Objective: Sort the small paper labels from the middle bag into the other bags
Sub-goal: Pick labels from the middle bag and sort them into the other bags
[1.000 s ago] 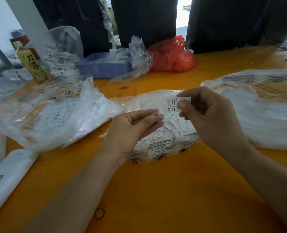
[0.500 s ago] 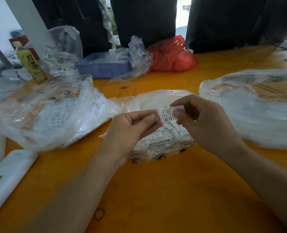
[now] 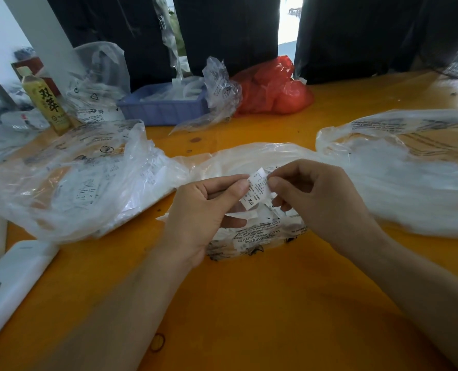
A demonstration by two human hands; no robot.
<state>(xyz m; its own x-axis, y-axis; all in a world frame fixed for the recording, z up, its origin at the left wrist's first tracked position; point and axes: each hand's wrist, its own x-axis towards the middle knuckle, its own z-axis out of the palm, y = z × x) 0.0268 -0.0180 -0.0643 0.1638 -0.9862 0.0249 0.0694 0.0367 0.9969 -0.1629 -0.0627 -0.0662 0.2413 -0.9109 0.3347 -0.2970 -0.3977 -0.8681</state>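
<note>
Labels on small white paper fill the middle bag, a clear plastic bag that lies at the centre of the orange table. One label, printed with "XS" at its lower end, is held above this bag between the two hands. The left hand pinches the label at its 9 o'clock edge with thumb and forefinger, and the other fingers are curled under it. The right hand pinches the same label at its 3 o'clock edge with the thumb and forefinger, its other fingers curled toward the palm. A second white strip shows just below the label, by the left fingers; whether they hold it cannot be told. The left bag, at 9 o'clock from the hands, is clear plastic with labels inside, one showing "S". The right bag, at 3 o'clock, is also clear plastic with a white mass of labels in it. At 12 o'clock, far on the table, a blue tray stands beside a red plastic bag. At 10 o'clock stands a yellow bottle with a green label. A white flat object lies at 8 o'clock on the table edge, and a dark rubber band lies at 6 o'clock near the left forearm.
</note>
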